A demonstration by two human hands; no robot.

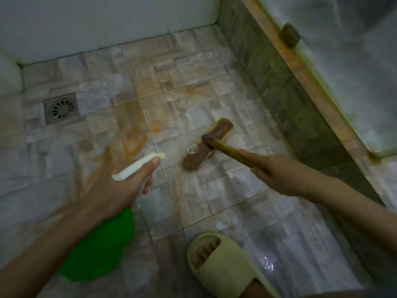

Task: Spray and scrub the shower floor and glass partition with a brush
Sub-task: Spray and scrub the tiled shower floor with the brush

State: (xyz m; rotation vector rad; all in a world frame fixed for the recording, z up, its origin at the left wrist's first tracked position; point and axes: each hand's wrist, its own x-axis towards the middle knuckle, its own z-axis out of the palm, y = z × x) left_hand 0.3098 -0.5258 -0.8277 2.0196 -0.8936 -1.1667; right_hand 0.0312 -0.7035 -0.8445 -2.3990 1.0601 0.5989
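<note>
Two hands: both are working, one tool each.
Left hand [120,186]: is curling round the neck of the spray bottle [101,244], thumb lying along its white trigger head, nozzle pointing at the floor.
Right hand [272,171]: is gripping the brush handle, forefinger lying straight along it.
Brush [206,145]: head is resting bristles-down on the shower floor [193,78], between the orange stain [133,138] and the tiled kerb [300,93].
Glass partition [354,72]: is standing on the kerb at the right, well apart from the brush, looking cloudy.
Container, spray bottle: opaque green body is hiding the fill level; contents cannot be told.
Risk, footing: tiles are glistening wet beside the slipper [223,269]; a hard push on the handle is likely inviting a slip.
Risk, coverage: stain is lying off to the side of the brush head; spraying while scrubbing elsewhere is probably leaving it untouched.
Risk, grip: a wet handle is liable to be twisting in the right hand.
</note>
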